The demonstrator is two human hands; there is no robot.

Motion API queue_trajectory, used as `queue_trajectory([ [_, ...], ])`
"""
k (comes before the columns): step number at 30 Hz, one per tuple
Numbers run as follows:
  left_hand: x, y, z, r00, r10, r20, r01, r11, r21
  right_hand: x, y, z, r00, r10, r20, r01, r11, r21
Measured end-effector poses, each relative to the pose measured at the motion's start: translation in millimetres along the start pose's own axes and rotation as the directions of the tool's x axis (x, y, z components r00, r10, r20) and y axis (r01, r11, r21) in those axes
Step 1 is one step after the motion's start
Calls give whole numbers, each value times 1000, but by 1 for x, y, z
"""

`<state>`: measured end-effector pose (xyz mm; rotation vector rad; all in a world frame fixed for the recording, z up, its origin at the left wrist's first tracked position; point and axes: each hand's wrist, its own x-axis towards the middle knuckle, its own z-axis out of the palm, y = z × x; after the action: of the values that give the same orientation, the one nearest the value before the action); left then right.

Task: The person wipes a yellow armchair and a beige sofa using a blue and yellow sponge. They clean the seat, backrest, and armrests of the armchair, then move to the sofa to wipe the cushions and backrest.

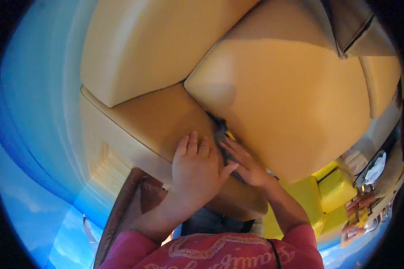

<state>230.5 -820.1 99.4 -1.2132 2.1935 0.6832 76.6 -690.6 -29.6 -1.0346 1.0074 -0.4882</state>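
Left hand [195, 172] lay flat on the tan seat [155, 116], fingers slightly apart, right hand [248, 167] was at the dark item [220, 129] in the frame-centre crevice [201, 106], hold unclear, and pressing the seat down likely suited reaching in.

Brown seat [152, 119]: open from above, beyond the left hand [196, 172]. Seam [202, 107]: narrow, was partly filled by a dark object [220, 130] and the right hand [244, 163]. Large tan cushion [283, 103]: blocked passage rightward. Second tan cushion [152, 49]: closed off the far side.
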Motion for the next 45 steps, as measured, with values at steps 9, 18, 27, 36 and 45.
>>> queue_trajectory([
  [9, 9, 18, 11, 982, 57, 180, -64, 997, 32, -12, 17, 12, 997, -14, -71, 9, 998, -61],
  [18, 8, 14, 11, 980, 60, 191, -75, 994, 73, -14, -3, 11, 996, -88, 20, 87, 996, 11],
  [27, 18, 40, 16, 927, 30, 375, -97, 982, 162, -90, 32, 1, 971, 238, 6, -237, 970, -46],
  [36, 39, 32, 11, 990, -96, -102, 54, 933, -356, 4, -2, -2, 880, 162, -446, 32, 918, 396],
  [45, 59, 12, 16, 963, -216, -161, 137, 907, -397, 153, -10, -39, 904, -413, 106, 255, 325, -910],
])
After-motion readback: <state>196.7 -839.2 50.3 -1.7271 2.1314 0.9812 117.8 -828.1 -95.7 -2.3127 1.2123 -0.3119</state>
